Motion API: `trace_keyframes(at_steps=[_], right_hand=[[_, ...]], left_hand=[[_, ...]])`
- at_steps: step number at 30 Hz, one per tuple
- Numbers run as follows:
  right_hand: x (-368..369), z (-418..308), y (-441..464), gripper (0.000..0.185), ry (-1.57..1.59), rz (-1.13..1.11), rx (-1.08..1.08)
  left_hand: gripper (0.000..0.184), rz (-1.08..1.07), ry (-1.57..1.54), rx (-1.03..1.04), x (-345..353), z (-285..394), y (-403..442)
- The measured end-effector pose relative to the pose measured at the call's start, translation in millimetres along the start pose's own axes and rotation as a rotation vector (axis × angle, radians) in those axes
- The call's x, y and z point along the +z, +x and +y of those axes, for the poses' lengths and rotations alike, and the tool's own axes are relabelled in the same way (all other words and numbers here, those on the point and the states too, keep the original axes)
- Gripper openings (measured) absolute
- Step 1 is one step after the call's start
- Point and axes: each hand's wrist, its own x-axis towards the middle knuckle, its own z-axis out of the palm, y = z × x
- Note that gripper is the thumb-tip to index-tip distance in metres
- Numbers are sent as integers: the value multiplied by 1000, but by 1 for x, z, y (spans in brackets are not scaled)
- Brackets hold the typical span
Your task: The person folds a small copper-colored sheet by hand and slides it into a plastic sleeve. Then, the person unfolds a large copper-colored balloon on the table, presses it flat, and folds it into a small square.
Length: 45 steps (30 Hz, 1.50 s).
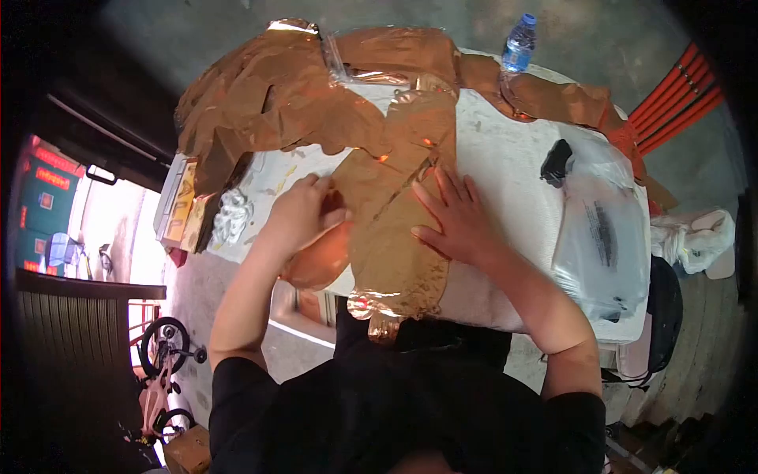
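Observation:
A long strip of brown, copper-shiny foil sheet (395, 237) runs down the white-covered table, its crinkled lower end hanging over the edge towards my body. My left hand (302, 213) is at the strip's left edge, fingers curled and thumb over the foil, which shows between them; the fingertips are partly hidden. Beneath that wrist bulges a rounded, glossy copper flap (320, 261). My right hand (459, 217) lies flat on the strip's right side with fingers spread. A dark diagonal crease (399, 193) crosses the sheet beside its fingertips.
More crumpled copper-brown foil (276, 103) covers the table's far side. A water bottle (519, 43) stands at the back edge. To the right lie a clear plastic bag (596, 229) and a black item (557, 162). A yellow-labelled box (183, 201) and crumpled silvery wrap (231, 215) are at left.

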Motion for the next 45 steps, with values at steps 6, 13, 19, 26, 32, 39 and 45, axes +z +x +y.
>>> trace_keyframes(at_steps=[6,13,19,26,32,39,45], right_hand=[[-4,-2,3,77,-4,-56,35],[-3,-1,3,77,-14,-62,44],[-3,-1,3,78,-2,-67,38],[-13,-1,7,84,-57,-226,65],[28,32,5,82,-338,-109,-35],[3,3,2,75,-56,-61,17],[-2,1,2,74,-62,-71,15]], left_hand=[[60,132,16,-275,15,-18,-46],[19,62,-498,-277,8,-20,-57],[19,102,-582,-174,-23,36,-67],[21,-291,-731,63,-11,102,-38],[27,-419,-704,295,39,113,-22],[20,-287,-1085,-91,8,50,-16],[30,281,-419,329,44,9,-4]])
